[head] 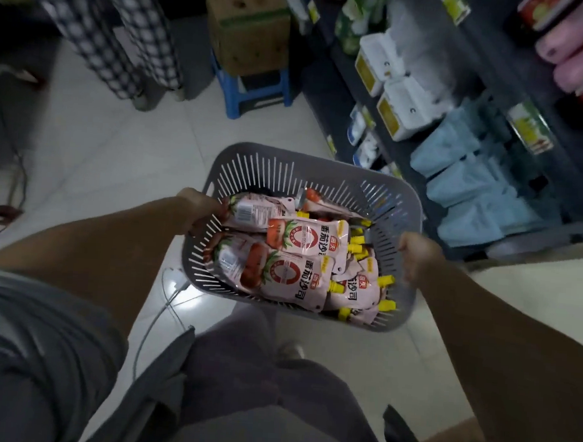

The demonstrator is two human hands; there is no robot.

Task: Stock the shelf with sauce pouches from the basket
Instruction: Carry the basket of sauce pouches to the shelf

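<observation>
Progress: hardly begun, by my judgement. The basket is heaped, no pouch is in a hand, and none shows on the shelf.
Left to do: set the basket down or free one hand, then move the pouches across, probably a few at a time.
Left hand (200, 208): curled tight over the basket's left rim, holding nothing else.
Box (250, 30): cardboard, on a blue stool (257, 89) at the back. Its contents are hidden.
Basket (287, 162): grey with slotted walls, held in the air over the floor, just beside the shelf's lower tiers.
Pouches (290, 275): pink with yellow caps. They lie flat and overlap, filling the basket nearly to the rim, and every one in view is inside it.
Right hand (417, 259): closed on the right rim, with the fingertips hidden behind the wall.
Shelf (491, 62): dark tiers on the right, stocked with white packs (403, 104), blue bags (463, 183) and pink rolls (580, 43). I cannot tell which slot is meant for the sauce.
</observation>
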